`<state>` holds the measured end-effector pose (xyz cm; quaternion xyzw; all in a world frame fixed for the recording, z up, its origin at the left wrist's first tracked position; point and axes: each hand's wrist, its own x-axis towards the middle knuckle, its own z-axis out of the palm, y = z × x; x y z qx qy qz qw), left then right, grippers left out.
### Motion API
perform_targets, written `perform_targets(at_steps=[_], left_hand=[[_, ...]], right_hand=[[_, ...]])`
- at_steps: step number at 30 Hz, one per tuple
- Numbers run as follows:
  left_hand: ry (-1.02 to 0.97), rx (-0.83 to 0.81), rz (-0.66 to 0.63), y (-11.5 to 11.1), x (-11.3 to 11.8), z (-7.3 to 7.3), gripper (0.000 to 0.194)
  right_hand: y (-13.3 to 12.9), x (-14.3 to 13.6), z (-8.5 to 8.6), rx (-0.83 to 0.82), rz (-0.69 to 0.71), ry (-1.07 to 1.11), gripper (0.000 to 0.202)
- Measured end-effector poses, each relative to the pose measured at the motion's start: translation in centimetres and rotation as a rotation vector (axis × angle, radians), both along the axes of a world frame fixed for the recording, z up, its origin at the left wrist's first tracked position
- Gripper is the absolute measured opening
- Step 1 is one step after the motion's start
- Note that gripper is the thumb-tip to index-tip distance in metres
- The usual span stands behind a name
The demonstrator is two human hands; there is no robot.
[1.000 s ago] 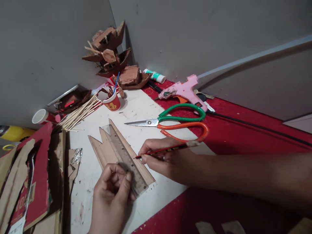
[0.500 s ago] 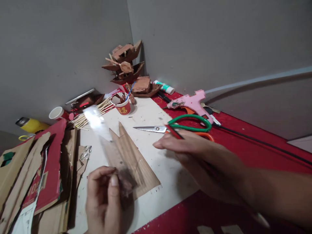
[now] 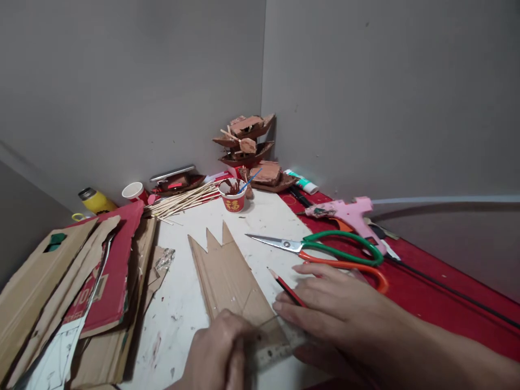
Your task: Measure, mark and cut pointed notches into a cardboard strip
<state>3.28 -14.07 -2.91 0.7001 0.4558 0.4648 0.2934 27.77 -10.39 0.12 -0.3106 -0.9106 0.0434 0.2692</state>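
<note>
My left hand (image 3: pixel 219 346) is closed at the near end of a piece of cardboard (image 3: pixel 231 276), gripping a clear ruler (image 3: pixel 270 349). The ruler lies across the cardboard, blurred and partly covered by my hands. That cardboard has a zigzag-cut far edge and faint drawn lines. A red and black pencil (image 3: pixel 289 288) is held between the fingers of my right hand (image 3: pixel 325 303), its tip pointing away to the left. The fingers of this hand also reach the ruler's right end. Just beyond it rest scissors (image 3: pixel 284 245) with green and orange handles.
Cardboard sheets (image 3: pixel 109 295) are piled at left. Behind are wooden sticks (image 3: pixel 184 199), a red paper cup (image 3: pixel 233 203) with brown contents, and brown model boats (image 3: pixel 266 174). A pink glue gun (image 3: pixel 345 211) lies at right, its black cord (image 3: pixel 447 281) running along the red tabletop.
The ruler has come down from above the cardboard to lie across its near part. My right hand has lowered to it with the pencil. The view has shifted left and up.
</note>
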Motion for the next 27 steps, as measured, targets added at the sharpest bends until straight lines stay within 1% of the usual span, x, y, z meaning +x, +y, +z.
perform_targets(at_steps=[2,4,7,8,11,13,17,20,22,23,24,25,26,27], left_hand=[[-0.097,-0.126,0.066,0.4,0.4,1.3,0.023],[-0.214,-0.278,0.106,0.9,0.6,2.3,0.022],[-0.401,-0.518,0.119,2.0,0.3,2.8,0.026],[-0.448,-0.546,0.113,2.4,0.1,2.9,0.025],[-0.548,-0.503,0.140,3.5,-0.4,3.1,0.020],[-0.603,-0.510,0.158,4.0,-0.6,3.1,0.017],[-0.658,-0.517,0.170,4.6,-0.7,3.1,0.012],[-0.636,-0.484,0.175,4.7,-0.9,3.3,0.009],[-0.524,-0.397,0.217,4.4,-1.1,3.5,0.006],[-0.421,-0.297,0.246,4.2,-1.0,3.7,0.005],[-0.288,-0.152,0.254,3.8,-0.9,3.8,0.005],[-0.120,0.038,0.221,3.3,-0.8,3.8,0.009],[0.051,0.264,0.158,2.7,-0.5,3.7,0.012],[0.237,0.484,0.001,2.1,-0.2,3.4,0.015]], right_hand=[[0.1,0.1,-0.2,-0.023,0.043,-0.049,0.036],[0.2,0.2,-0.5,-0.033,0.053,-0.062,0.038],[0.8,0.7,-0.7,-0.039,-0.025,0.006,0.032],[1.0,0.9,-0.6,-0.034,-0.083,0.041,0.029],[1.7,1.4,-0.2,0.009,-0.258,0.112,0.027],[2.0,1.6,0.2,0.015,-0.297,0.111,0.028],[2.2,1.6,0.6,0.020,-0.300,0.082,0.029],[2.3,1.6,0.3,0.055,-0.280,0.081,0.030],[2.2,1.5,0.0,0.053,-0.268,0.087,0.029],[2.1,1.4,-0.1,0.033,-0.256,0.084,0.028],[1.9,1.2,-0.2,0.004,-0.231,0.078,0.029],[1.7,0.9,-0.3,-0.040,-0.196,0.063,0.029],[1.5,0.6,-0.5,-0.089,-0.158,0.044,0.028],[1.2,0.2,-0.6,-0.144,-0.119,0.021,0.029]])
